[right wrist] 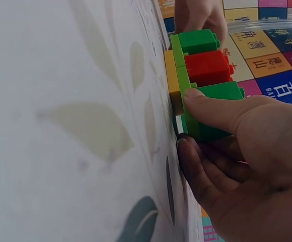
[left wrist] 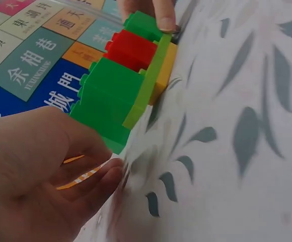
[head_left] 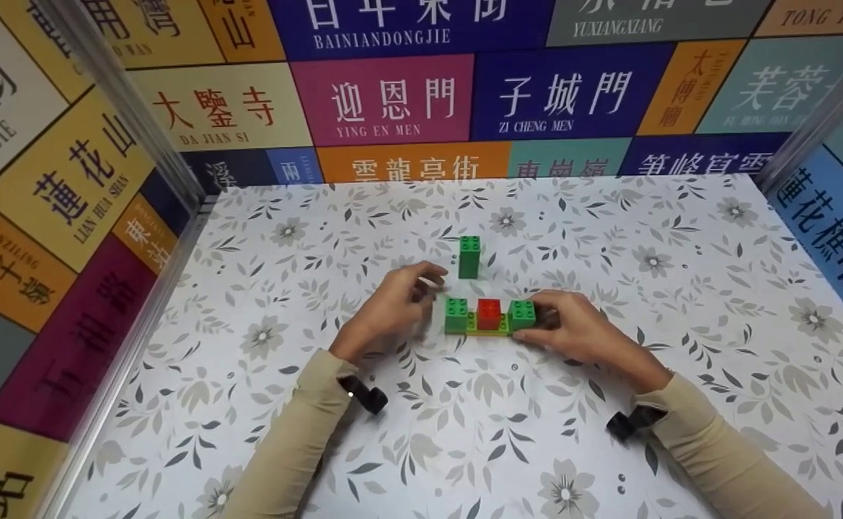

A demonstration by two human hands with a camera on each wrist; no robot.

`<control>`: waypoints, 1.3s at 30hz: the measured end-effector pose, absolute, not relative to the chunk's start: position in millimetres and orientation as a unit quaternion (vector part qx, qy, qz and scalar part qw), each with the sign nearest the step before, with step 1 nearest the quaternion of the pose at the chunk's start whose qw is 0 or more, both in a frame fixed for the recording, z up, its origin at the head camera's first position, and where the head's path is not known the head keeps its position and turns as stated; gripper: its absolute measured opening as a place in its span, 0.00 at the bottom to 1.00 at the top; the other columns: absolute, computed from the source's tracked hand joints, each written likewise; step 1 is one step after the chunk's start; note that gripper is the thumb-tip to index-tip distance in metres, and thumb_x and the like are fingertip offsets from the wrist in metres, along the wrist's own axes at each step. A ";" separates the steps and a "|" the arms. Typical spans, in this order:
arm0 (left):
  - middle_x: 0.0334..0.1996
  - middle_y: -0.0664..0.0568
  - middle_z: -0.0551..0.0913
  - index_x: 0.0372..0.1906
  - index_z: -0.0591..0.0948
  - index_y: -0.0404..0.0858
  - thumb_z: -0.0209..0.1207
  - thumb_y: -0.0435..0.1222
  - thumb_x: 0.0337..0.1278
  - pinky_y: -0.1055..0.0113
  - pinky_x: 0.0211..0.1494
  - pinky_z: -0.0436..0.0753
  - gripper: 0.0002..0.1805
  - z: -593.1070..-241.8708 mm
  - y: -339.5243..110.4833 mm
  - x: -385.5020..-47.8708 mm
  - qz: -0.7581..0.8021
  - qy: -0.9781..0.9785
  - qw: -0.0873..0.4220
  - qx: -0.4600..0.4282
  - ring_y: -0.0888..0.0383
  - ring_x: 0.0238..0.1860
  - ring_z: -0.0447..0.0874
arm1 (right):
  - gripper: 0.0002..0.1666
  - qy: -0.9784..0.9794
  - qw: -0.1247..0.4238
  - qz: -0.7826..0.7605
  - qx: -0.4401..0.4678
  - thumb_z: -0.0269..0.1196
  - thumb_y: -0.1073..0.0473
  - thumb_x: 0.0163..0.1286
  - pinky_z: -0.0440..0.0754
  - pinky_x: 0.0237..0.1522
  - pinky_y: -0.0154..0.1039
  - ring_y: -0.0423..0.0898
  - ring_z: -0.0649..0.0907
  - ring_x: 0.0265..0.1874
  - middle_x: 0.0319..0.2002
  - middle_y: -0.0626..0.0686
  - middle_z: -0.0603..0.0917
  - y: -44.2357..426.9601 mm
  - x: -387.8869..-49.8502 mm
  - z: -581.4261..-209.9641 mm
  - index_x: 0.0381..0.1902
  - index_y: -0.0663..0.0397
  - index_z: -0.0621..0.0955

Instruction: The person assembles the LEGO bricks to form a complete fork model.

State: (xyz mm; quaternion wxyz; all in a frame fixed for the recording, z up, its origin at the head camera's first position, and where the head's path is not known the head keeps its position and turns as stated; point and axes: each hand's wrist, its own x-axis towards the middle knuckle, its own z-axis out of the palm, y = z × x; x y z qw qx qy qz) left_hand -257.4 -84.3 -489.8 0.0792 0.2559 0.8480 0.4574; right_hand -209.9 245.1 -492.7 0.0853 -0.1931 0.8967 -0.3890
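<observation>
A row of toy building blocks lies on the table. It has a left green block [head_left: 456, 315], a red block [head_left: 489, 313] and a right green block [head_left: 523, 312] on lime-green pieces [left wrist: 148, 83], over a yellow block [right wrist: 173, 75]. My right hand [head_left: 572, 324] grips the row's right end, its thumb on the lime piece in the right wrist view. Just left of the row is my left hand [head_left: 392, 303], fingers loosely bent and holding nothing. Behind the row stands a taller green block stack [head_left: 469, 261], touched by neither hand.
A white tablecloth [head_left: 565, 425] with grey leaves and flowers covers the table. Panels with Chinese place names [head_left: 385, 101] rise behind its back edge and at both sides. Each wrist wears a black camera strap [head_left: 363, 395].
</observation>
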 end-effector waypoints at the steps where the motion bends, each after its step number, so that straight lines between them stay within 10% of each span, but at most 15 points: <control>1: 0.60 0.37 0.87 0.68 0.79 0.30 0.58 0.21 0.68 0.54 0.63 0.88 0.24 -488.9 -81.8 -260.6 0.463 0.848 0.070 0.248 0.44 0.56 0.89 | 0.25 0.896 0.088 -0.391 -0.192 0.82 0.54 0.62 0.90 0.56 0.47 0.46 0.91 0.49 0.50 0.48 0.91 245.3 -210.1 -493.0 0.56 0.47 0.89; 12: 0.67 0.41 0.83 0.72 0.77 0.39 0.71 0.36 0.70 0.50 0.65 0.88 0.29 -493.4 -50.4 -286.2 0.520 0.827 -0.044 0.208 0.41 0.65 0.84 | 0.22 0.879 0.088 -0.417 -0.214 0.81 0.53 0.65 0.90 0.51 0.37 0.49 0.92 0.48 0.48 0.53 0.91 246.4 -212.0 -496.8 0.54 0.51 0.89; 39: 0.59 0.50 0.89 0.66 0.83 0.44 0.69 0.38 0.73 0.59 0.62 0.89 0.21 -508.0 -43.8 -289.5 0.552 0.811 -0.043 0.187 0.52 0.57 0.89 | 0.25 0.887 0.055 -0.399 -0.226 0.81 0.57 0.63 0.90 0.52 0.39 0.44 0.89 0.46 0.49 0.47 0.91 249.6 -211.1 -493.4 0.58 0.48 0.90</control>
